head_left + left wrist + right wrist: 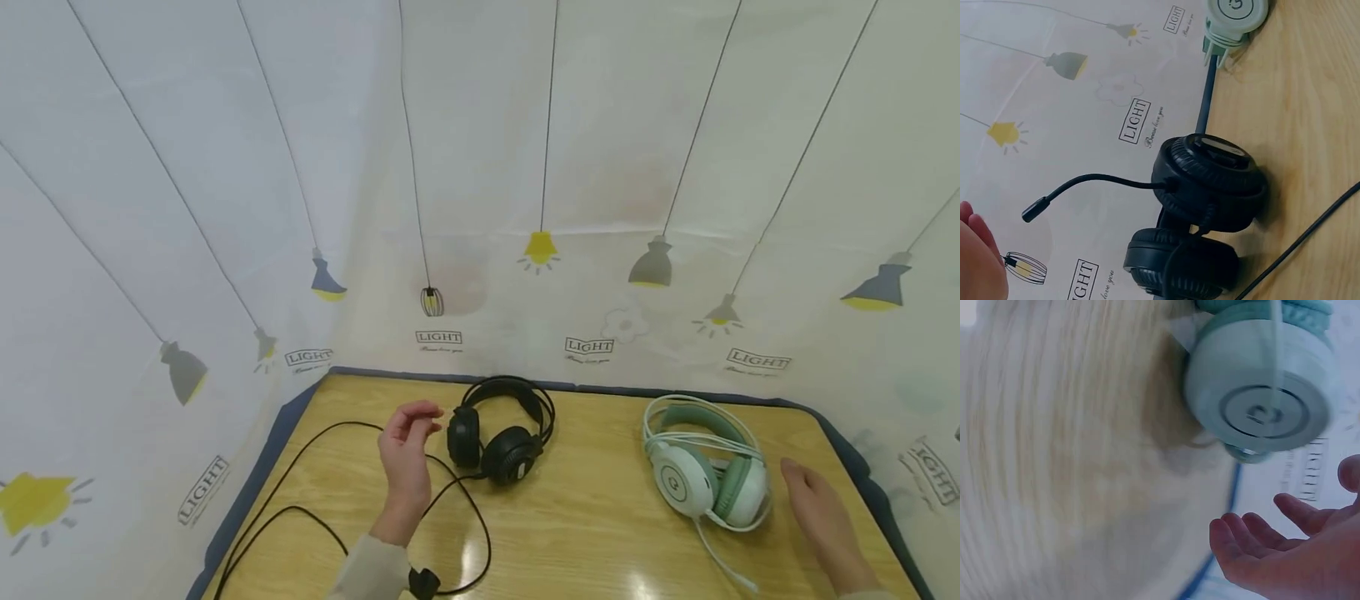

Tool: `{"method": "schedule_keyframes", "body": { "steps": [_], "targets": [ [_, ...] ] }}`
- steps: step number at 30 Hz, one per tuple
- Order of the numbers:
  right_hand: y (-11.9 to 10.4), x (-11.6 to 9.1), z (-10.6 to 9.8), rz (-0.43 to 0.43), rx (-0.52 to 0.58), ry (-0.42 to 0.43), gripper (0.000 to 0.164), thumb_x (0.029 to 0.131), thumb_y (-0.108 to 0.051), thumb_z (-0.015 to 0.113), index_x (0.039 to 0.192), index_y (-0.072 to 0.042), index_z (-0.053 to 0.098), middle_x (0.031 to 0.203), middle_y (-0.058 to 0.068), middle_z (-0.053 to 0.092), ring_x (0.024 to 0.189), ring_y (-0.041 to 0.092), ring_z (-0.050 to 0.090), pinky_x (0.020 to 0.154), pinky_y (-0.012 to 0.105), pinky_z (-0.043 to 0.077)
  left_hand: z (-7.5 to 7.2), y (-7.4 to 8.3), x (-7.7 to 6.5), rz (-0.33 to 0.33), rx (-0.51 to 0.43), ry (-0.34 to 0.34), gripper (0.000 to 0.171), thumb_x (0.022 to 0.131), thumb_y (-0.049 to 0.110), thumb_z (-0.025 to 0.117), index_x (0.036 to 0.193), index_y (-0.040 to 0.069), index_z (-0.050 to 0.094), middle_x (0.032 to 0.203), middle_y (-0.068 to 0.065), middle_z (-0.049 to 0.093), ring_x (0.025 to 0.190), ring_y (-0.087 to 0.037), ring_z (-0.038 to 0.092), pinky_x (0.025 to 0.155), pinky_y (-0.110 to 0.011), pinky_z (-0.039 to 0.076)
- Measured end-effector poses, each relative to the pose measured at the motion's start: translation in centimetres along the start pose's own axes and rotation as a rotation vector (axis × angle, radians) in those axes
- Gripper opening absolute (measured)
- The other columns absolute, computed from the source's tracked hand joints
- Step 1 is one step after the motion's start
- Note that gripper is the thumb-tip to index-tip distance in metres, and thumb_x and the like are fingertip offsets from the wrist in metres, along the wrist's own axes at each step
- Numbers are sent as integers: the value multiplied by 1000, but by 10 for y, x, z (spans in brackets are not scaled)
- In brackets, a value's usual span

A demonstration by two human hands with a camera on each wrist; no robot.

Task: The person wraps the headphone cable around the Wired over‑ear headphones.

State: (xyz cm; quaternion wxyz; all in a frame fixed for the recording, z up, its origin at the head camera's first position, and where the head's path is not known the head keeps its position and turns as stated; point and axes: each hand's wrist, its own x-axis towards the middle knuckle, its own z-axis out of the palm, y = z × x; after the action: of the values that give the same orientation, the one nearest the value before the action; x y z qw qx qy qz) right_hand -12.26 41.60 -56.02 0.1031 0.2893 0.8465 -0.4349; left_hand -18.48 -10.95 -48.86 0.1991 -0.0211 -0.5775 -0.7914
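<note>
A black headset (pixel 512 454) lies on the left-centre of the wooden table, its two ear cups toward me. My left hand (pixel 405 454) is raised just left of it, fingers loosely bent and holding nothing. From the left wrist view, a thin microphone boom (pixel 1094 178) reaches out from the headset toward that hand (pixel 982 259), with a gap between. On the right lies a white and mint-green headset (pixel 708 467), its pale cable looped around the headband. Beside its right ear cup, my right hand (pixel 825 521) is empty; the right wrist view has its fingers (pixel 1241 540) spread and relaxed.
A long black cable (pixel 292 450) loops over the left of the table (pixel 592 492), with a dark lump (pixel 424 583) on it near my left sleeve. A short pale cable end (pixel 727 562) points toward me. Lamp-printed cloth (pixel 487 167) rises behind and beside the table.
</note>
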Motion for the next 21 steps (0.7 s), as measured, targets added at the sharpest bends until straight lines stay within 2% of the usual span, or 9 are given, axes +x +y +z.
{"method": "schedule_keyframes", "body": {
  "steps": [2,5,7,10,13,16,21],
  "targets": [
    [-6,-8,-3,-75,-46,57,91,106,-59,12,153,19,17,154,43,22,141,61,23,112,68,27,-1,3,2,50,0,34,14,97,-12,52,100,-22,61,92,-11,71,86,-17,69,75,-26,57],
    [-18,-23,-6,-245,-85,150,77,111,-47,20,149,19,29,147,45,32,132,62,37,103,70,36,-3,6,8,80,26,45,15,97,-11,52,100,-21,62,92,-10,72,86,-16,69,76,-26,56],
    [-26,-32,-4,-379,-92,207,67,113,-38,27,145,20,37,142,45,39,124,63,45,95,70,42,-6,9,14,72,62,42,15,97,-11,52,101,-20,63,95,-12,72,89,-15,69,79,-26,55],
    [-36,-46,6,-537,-99,269,55,112,-30,37,140,17,47,137,43,46,120,62,48,87,69,44,-12,13,25,30,124,25,17,96,-10,52,106,-15,65,103,-14,71,98,-16,67,85,-27,53],
    [-43,-59,15,-643,-102,308,46,111,-23,44,136,14,51,138,41,45,123,62,43,90,72,39,-16,16,34,-42,173,-16,21,97,-9,51,114,-11,64,114,-15,69,107,-17,64,93,-28,51],
    [-51,-71,26,-731,-115,366,36,108,-16,50,130,12,57,138,39,47,124,61,41,92,73,34,-19,16,41,-80,199,-34,23,98,-8,50,118,-9,62,121,-18,66,112,-18,62,97,-29,49],
    [-67,-85,48,-847,-96,422,24,102,-6,57,122,5,65,133,30,56,120,53,49,88,64,38,-19,13,50,-58,256,4,20,98,-8,51,115,-8,62,120,-21,65,111,-20,61,95,-28,49]
  ]
}}
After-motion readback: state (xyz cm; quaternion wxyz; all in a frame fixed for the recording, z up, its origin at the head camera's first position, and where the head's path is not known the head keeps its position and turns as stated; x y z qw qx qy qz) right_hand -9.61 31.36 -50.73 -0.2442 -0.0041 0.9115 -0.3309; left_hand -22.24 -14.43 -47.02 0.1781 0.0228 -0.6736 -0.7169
